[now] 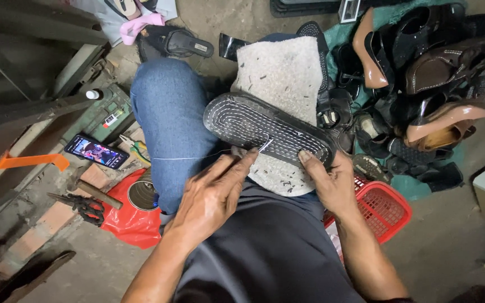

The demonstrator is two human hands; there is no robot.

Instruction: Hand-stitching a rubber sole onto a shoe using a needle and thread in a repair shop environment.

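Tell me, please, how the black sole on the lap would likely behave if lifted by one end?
The sole looks thin and flat, so it would probably flex rather than stay rigid. Likely light for its size. The thread running from it could tug or snag.

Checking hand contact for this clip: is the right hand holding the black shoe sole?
Yes, the right hand grips the near edge of the black shoe sole, thumb pressed on its stitched face, while the left hand pinches the needle.

One sole (268,129), one phone (96,151), one red basket (385,210).
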